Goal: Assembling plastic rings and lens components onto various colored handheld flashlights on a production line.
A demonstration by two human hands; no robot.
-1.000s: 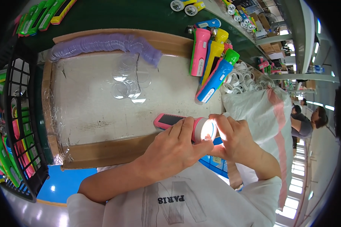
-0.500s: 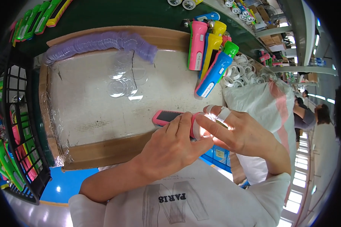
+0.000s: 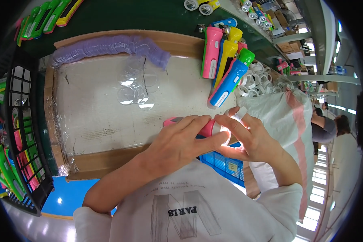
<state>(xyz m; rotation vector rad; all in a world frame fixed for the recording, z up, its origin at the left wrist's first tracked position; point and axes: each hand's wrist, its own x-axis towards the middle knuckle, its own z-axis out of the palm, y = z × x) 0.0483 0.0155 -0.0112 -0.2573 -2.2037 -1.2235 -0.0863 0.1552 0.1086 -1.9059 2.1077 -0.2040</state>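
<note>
A pink flashlight (image 3: 207, 128) lies across my hands above the near edge of the cardboard tray. My left hand (image 3: 180, 139) wraps its body, hiding most of it; the pink tail end sticks out to the left. Thumb and fingers of my right hand (image 3: 250, 139) curl round the flashlight's head, where a white rim and a bright glare show. What exactly the fingertips press there is washed out. A white band (image 3: 240, 113) circles one right finger. Beyond my hands lie several finished-looking flashlights, among them a blue one (image 3: 229, 85) and a pink one (image 3: 212, 52).
Clear round discs (image 3: 127, 95) lie in the cardboard tray (image 3: 105, 167), with a long row of purple-tinted discs (image 3: 109, 46) along its far side. White rings (image 3: 254, 80) and a white sack (image 3: 270, 113) are at right. Left stands a black basket (image 3: 16, 133); a blue basket (image 3: 222, 163) sits below.
My right hand has turned and its fingers have spread a little round the flashlight's head. My left hand has slid slightly over the body, covering more of it. The view has shifted slightly.
</note>
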